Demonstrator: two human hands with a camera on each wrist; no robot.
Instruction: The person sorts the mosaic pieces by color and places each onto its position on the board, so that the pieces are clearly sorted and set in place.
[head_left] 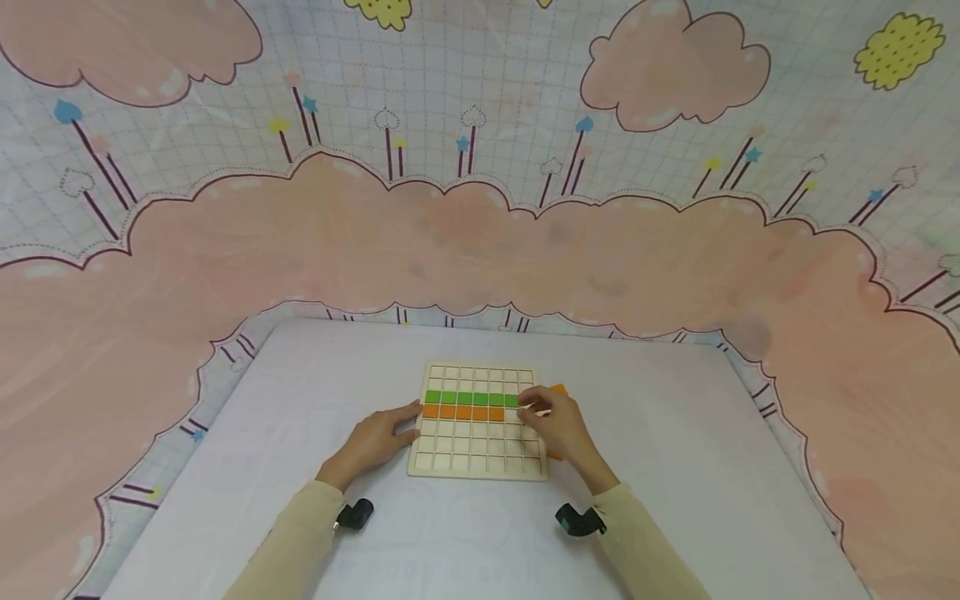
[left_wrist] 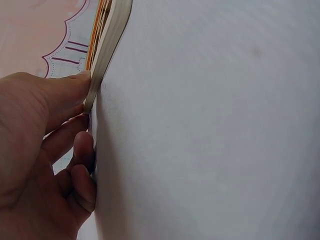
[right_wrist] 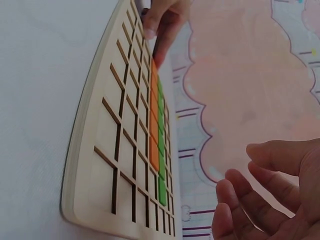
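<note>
A pale wooden grid board (head_left: 477,463) lies on the white table. A row of green tiles (head_left: 465,398) fills squares across it, with a shorter row of orange tiles (head_left: 464,412) just below. My left hand (head_left: 378,435) rests its thumb and fingertips at the board's left edge, its other fingers loosely bent in the left wrist view. Over the board's right side hovers my right hand (head_left: 558,422), hiding the squares beneath. In the right wrist view the thumb and fingers of this hand (right_wrist: 270,190) are apart, with nothing visible between them.
More orange pieces (head_left: 559,389) lie at the board's right, partly covered by the right hand. White tabletop (head_left: 225,467) spreads around the board. Behind the table hangs a patterned cloth (head_left: 480,242) with clouds. Each wrist wears a small black device (head_left: 355,514).
</note>
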